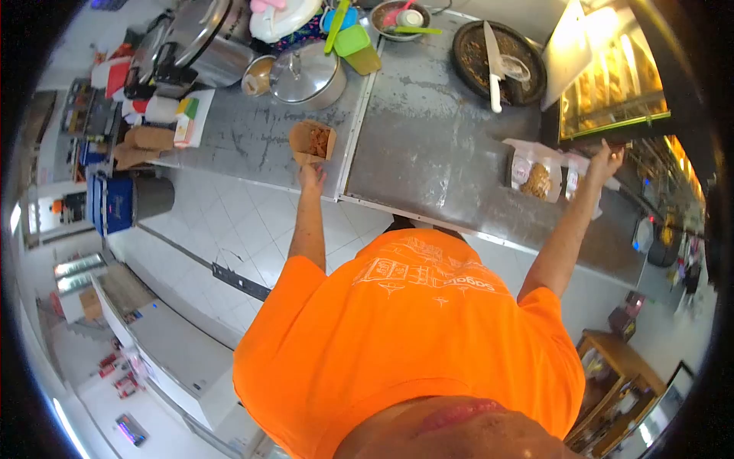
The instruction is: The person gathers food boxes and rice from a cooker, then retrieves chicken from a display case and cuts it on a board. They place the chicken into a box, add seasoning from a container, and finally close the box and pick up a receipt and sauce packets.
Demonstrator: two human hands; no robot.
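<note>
On the metal counter, left of centre, a brown paper box (313,141) holds pieces of brown food. My left hand (312,176) is at its near edge, with the fingers partly hidden against the box. Far to the right, my right hand (605,164) reaches up by the lower edge of a lit glass display case (618,76); its fingers look bent, and whether they hold anything is too small to tell. An open white box (524,150) with brown crumbly food (537,180) lies left of my right hand.
A large white-handled knife (494,65) rests across a dark round board (466,73) at the back. A lidded pot (310,76), green containers (358,49) and a metal bowl (399,20) stand behind the left box. Folded cartons (195,118) lie at the far left.
</note>
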